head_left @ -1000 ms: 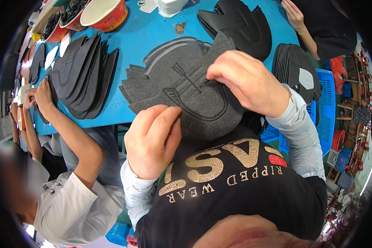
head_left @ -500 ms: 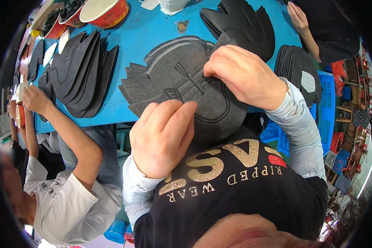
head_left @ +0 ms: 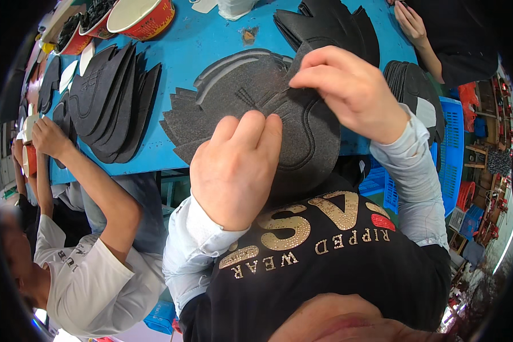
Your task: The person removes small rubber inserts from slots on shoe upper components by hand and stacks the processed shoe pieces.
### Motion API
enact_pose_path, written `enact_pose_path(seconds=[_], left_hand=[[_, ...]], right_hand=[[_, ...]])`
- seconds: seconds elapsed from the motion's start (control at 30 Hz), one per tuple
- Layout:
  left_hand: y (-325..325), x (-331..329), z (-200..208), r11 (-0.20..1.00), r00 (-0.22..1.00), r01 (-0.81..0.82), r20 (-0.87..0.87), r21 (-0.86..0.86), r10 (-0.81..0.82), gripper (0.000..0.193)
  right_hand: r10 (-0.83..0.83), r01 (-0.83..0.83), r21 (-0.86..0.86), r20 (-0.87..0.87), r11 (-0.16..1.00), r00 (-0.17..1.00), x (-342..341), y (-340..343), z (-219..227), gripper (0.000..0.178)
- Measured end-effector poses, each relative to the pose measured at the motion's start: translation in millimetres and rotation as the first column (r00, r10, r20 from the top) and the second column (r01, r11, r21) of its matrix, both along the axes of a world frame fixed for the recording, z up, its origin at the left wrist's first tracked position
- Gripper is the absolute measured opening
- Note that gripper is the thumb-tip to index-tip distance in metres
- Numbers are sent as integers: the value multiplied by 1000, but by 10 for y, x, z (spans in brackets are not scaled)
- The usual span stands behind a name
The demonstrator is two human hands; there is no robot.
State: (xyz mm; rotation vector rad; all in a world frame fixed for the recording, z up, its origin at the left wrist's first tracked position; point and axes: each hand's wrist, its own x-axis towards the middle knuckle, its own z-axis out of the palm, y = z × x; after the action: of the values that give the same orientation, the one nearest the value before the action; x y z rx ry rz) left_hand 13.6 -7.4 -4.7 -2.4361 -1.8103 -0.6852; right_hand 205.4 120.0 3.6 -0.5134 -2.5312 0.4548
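One blue table (head_left: pixel 168 65), three red bowls (head_left: pixel 151 25) at upper left, and four large stacks of dark pieces (head_left: pixel 296 139) appear. The wearer shows one left hand (head_left: pixel 233 165) and one right hand (head_left: pixel 353 94).

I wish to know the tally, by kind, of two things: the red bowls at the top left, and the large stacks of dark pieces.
Red bowls: 3
Large stacks of dark pieces: 4
Total: 7

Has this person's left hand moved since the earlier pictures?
Yes: judged against the dark stack at the left, the left hand has moved rightward and up the picture.
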Motion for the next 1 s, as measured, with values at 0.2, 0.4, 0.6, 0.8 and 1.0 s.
enact_pose_path(seconds=[0.2,0.4,0.6,0.8,1.0], left_hand=[[9,-17,-34,1000,999,-2,53,4,2,32],[-39,-76,-94,997,991,11,134,77,-21,42],[-56,-113,-126,997,982,33,181,71,-46,43],[-48,-92,-163,994,979,-2,203,108,-20,42],[35,-4,-46,1000,998,-18,59,6,18,36]], right_hand=[[54,-54,11,19,998,998,-28,-49,-96,21],[84,-85,-25,-30,996,996,-60,-26,-149,20],[89,-88,20,-26,996,996,-89,-49,-157,18],[68,-66,61,-29,996,997,-86,-76,-157,17],[52,-49,74,-39,996,998,-71,-96,-174,17]])
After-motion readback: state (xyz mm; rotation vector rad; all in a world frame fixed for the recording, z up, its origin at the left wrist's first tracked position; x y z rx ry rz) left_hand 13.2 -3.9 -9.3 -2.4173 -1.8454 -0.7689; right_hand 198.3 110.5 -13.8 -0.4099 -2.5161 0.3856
